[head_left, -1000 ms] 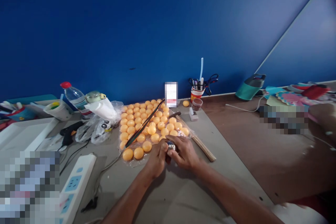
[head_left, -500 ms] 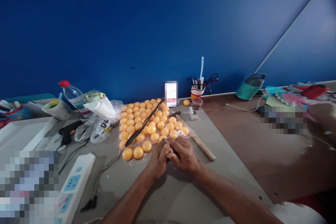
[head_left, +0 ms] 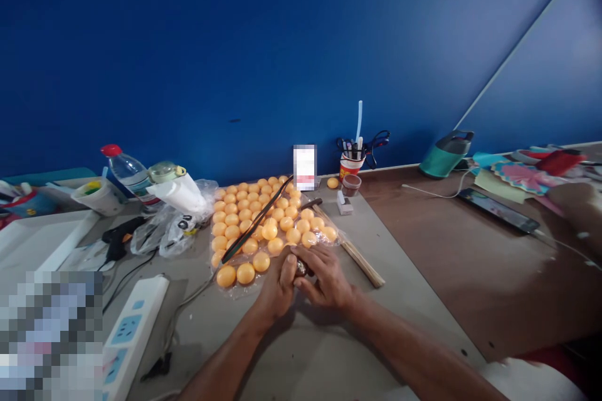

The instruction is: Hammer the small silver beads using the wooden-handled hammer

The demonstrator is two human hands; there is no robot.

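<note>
My left hand [head_left: 281, 281] and my right hand [head_left: 324, 276] meet at the near edge of a sheet of orange balls [head_left: 245, 273] wrapped in clear plastic. Both hands are closed around a small dark, shiny object [head_left: 301, 268], mostly hidden by the fingers. A dark strap [head_left: 254, 225] lies slantwise over the balls. To the right of the balls rests a bundle of thin wooden sticks [head_left: 362, 260].
A power strip [head_left: 126, 332], glue gun [head_left: 115, 238] and plastic bags [head_left: 176, 235] are at left. Behind stand a cup of pens [head_left: 352, 166] and a small tub [head_left: 351, 186]. At right are a phone [head_left: 501, 212], a teal container [head_left: 446, 155] and another person's hand [head_left: 576, 207].
Slightly more of the dark, shiny object shows between my hands, which remain together. The whole view has shifted a little.
</note>
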